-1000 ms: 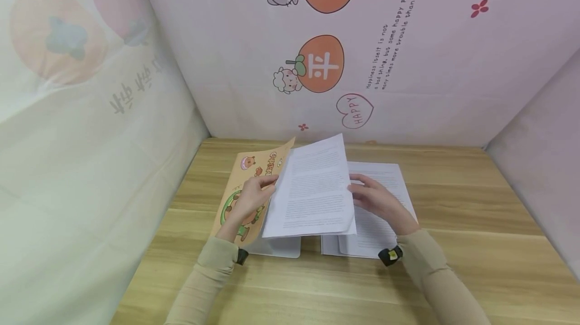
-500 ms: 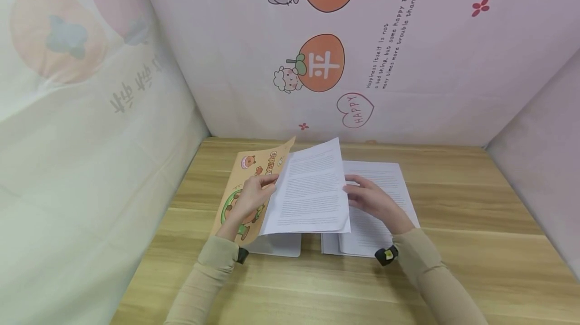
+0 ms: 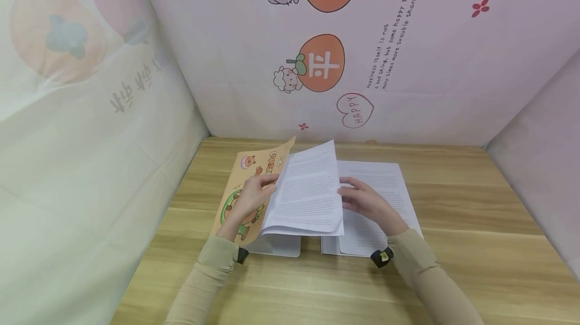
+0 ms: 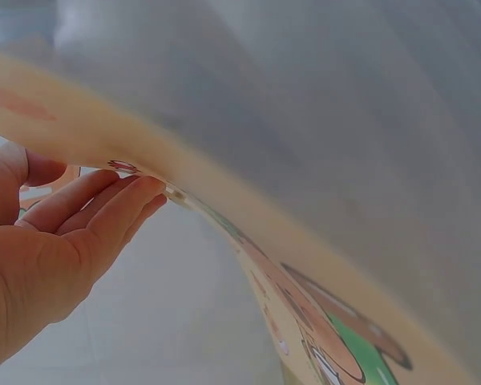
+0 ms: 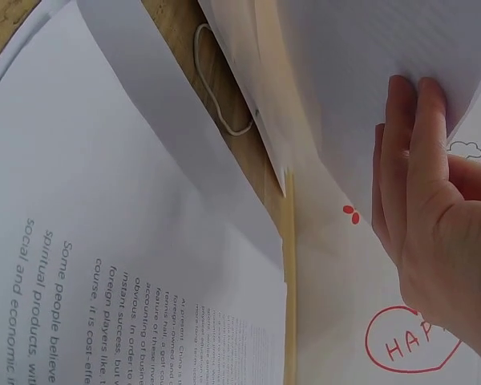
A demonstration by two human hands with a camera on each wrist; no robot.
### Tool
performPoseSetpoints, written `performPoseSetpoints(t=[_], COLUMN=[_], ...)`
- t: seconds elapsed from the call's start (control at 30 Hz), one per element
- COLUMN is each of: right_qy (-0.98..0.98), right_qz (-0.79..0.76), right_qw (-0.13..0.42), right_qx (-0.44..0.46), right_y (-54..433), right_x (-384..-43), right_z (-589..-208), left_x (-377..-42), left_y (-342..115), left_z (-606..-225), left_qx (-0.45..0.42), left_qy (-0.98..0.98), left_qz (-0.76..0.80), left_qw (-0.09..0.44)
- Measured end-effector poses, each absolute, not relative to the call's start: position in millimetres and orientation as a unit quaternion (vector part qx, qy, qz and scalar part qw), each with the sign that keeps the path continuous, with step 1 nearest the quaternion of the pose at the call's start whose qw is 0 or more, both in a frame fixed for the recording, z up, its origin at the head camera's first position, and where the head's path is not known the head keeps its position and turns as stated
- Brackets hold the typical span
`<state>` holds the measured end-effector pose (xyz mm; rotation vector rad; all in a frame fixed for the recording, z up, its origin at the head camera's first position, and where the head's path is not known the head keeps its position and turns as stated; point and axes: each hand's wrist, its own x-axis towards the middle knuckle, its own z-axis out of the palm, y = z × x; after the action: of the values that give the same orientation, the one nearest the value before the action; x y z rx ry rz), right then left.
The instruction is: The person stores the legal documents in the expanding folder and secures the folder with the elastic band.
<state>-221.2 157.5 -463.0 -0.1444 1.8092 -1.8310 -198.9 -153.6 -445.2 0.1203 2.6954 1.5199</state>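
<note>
In the head view my left hand (image 3: 254, 195) pinches the raised edge of an orange cartoon-printed folder cover (image 3: 233, 184). From the left wrist, its fingers lie against the printed side of the curved cover (image 4: 176, 156). My right hand (image 3: 367, 201) pinches the right edge of white printed sheets (image 3: 310, 189), which stand tilted beside the cover. In the right wrist view two fingers lie against the back of the sheets (image 5: 361, 48); the thumb is partly hidden. Below the right hand, a printed page (image 3: 385, 179) lies flat on the right.
The wooden table (image 3: 466, 224) extends right and toward the front. A white flap (image 3: 276, 247) shows under the raised cover. A thin white cord loop (image 5: 212, 88) appears near the sheets in the right wrist view. Printed cloth walls (image 3: 408, 113) enclose the back and sides.
My right hand has moved left with the sheets' right edge, bringing them closer to the orange cover. More of the flat page on the right shows. My left hand stays in place.
</note>
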Motion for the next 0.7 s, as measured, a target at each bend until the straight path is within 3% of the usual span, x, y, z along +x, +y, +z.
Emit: performPoseSetpoints(t=[0.7], right_qy=[0.694], right_qz=[-0.658], right_qw=[0.281], right_qx=[-0.075], right_y=[158.0], right_x=[-218.5], right_z=[-462.7], left_x=[-197.2], left_y=[-154.0], left_z=[-445.8], left_qx=[0.046], left_qy=[0.861], left_qz=[0.506], left_qw=[0.029])
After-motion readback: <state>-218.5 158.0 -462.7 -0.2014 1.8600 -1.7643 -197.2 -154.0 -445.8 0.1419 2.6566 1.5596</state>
